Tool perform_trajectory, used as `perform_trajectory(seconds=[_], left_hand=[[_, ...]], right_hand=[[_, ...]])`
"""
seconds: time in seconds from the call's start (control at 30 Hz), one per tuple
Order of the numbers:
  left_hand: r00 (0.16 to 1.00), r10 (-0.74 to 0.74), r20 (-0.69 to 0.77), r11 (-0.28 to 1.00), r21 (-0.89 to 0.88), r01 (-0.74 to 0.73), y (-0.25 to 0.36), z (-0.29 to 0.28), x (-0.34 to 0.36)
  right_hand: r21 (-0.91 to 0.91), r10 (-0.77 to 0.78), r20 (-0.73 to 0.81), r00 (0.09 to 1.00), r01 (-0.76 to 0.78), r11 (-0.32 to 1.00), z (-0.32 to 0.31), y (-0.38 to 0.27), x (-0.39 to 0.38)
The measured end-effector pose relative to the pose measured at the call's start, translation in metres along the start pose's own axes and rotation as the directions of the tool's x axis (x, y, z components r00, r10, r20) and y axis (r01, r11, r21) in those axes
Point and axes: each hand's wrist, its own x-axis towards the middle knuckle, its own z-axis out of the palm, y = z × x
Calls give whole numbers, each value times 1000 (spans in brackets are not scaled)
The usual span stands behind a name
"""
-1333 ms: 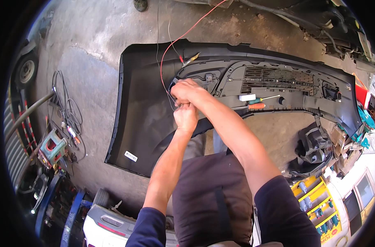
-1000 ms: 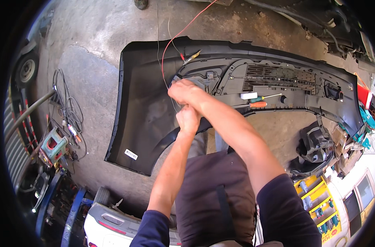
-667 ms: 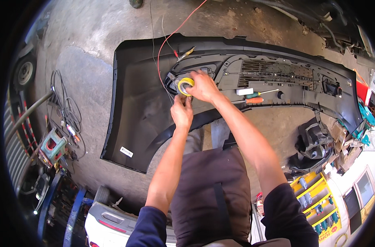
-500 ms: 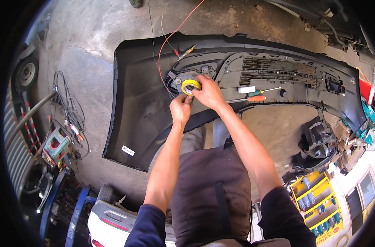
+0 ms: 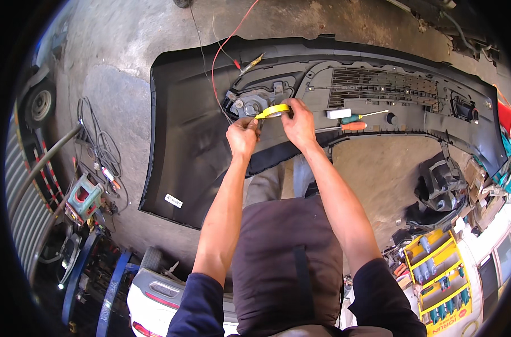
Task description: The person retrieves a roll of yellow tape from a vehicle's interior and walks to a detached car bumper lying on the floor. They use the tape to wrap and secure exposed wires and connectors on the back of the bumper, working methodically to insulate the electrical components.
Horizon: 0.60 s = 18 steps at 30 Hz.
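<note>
A roll of yellow tape (image 5: 275,110) is in my right hand (image 5: 299,126), gripped at its right side and turned nearly edge-on. My left hand (image 5: 243,136) pinches the pulled-out end of the tape, a short strip stretched between the hands. Both hands are over a black car bumper cover (image 5: 182,112), which lies with its inner side up. Just beyond the tape, a round grey lamp unit (image 5: 255,103) sits in the bumper. Thin wires, one of them a red wire (image 5: 215,67), run down toward my left hand; where they end is hidden there.
On the bumper lie an orange-handled screwdriver (image 5: 353,126), a green-handled screwdriver (image 5: 353,118), a small white box (image 5: 338,114) and a yellowish probe (image 5: 252,64). A yellow tool rack (image 5: 439,275) stands at lower right, a coiled cable (image 5: 98,135) at left.
My right hand has moved right with the tape roll, drawing a strip out from my left hand. The roll has turned from face-on to nearly edge-on.
</note>
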Motion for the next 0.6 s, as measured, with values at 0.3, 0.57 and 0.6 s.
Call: perform_trajectory(seconds=[0.3, 0.57, 0.6], left_hand=[[974, -58, 221, 997, -33, 67, -11, -13, 9], [947, -119, 299, 929, -302, 212, -16, -11, 14], [944, -115, 311, 922, -320, 218, -15, -11, 13]], right_hand=[[58, 219, 29, 975, -220, 974, 9, 10, -13], [69, 206, 189, 960, -222, 972, 3, 9, -18], [74, 203, 199, 959, -221, 972, 3, 11, -17]])
